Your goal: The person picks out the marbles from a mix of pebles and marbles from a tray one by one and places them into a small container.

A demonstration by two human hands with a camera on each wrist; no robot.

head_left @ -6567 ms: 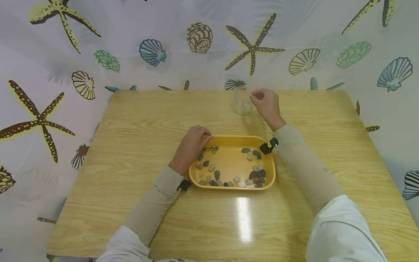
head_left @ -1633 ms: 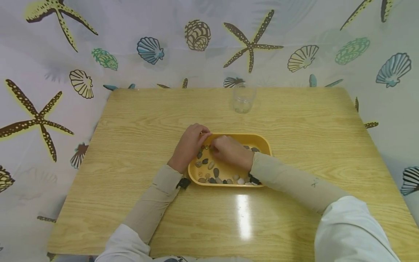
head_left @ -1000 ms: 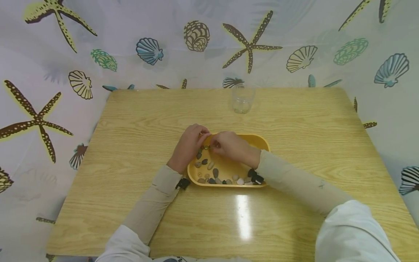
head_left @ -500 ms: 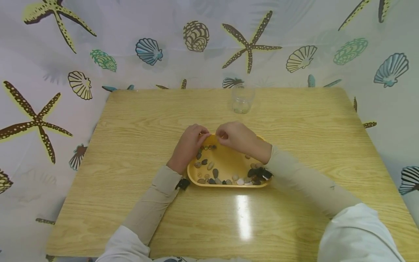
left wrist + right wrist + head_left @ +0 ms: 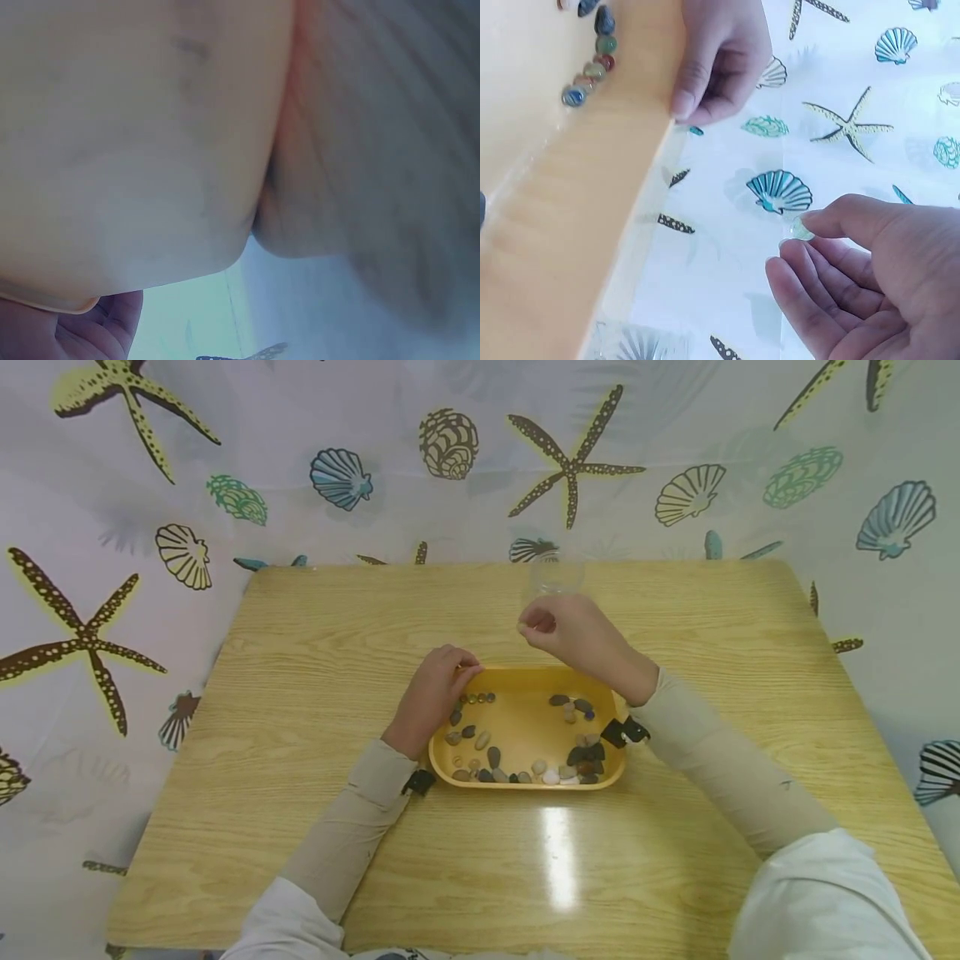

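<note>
A yellow tray [image 5: 525, 727] stands on the table with pebbles and marbles in it. At its far left corner my left hand [image 5: 432, 697] grips the rim between thumb and fingers. My right hand [image 5: 577, 635] is raised past the tray's far edge, pinching a pale green clear marble [image 5: 802, 228] between thumb and fingertips. Just behind that hand stands a clear jar [image 5: 557, 578], its lower part hidden by the hand in the head view. Several coloured marbles [image 5: 595, 71] lie in a row inside the tray, close to the left hand.
Grey and dark pebbles [image 5: 493, 757] lie along the tray's near side and left end, with more pebbles [image 5: 587, 753] heaped at the right. A curtain [image 5: 405, 518] printed with shells and starfish hangs behind the wooden table [image 5: 315, 635].
From beside the jar, my right hand went down to the marbles in the tray. It has since risen out towards the jar, holding a marble. The left hand has stayed on the rim.
</note>
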